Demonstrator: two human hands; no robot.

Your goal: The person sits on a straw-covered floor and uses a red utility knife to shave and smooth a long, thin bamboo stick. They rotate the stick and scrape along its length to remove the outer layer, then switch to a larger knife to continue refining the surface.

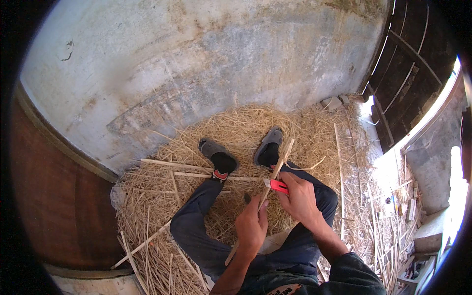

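A long pale strip, apparently bamboo or wood (pixel 284 156), slants between my knees, its upper end beyond my hands. My left hand (pixel 251 226) is closed round its middle, and the lower end comes out below the palm. A small dark thing (pixel 247 198) shows at the left fingers; I cannot make out what it is. In my closed right hand (pixel 301 200) is a red utility knife (pixel 279 186), its blade against the strip just above the left hand. A thin curled sliver (pixel 309 166) sticks out from the strip's upper part.
Straw-like shavings (pixel 241 123) cover the floor around my grey slippers (pixel 268 142). Loose long strips (pixel 147 246) lie at the left, more (pixel 376 221) at the right. A stained wall (pixel 221 64) stands ahead, a brown panel (pixel 59 196) at left, a dark wooden door (pixel 408 73) at upper right.
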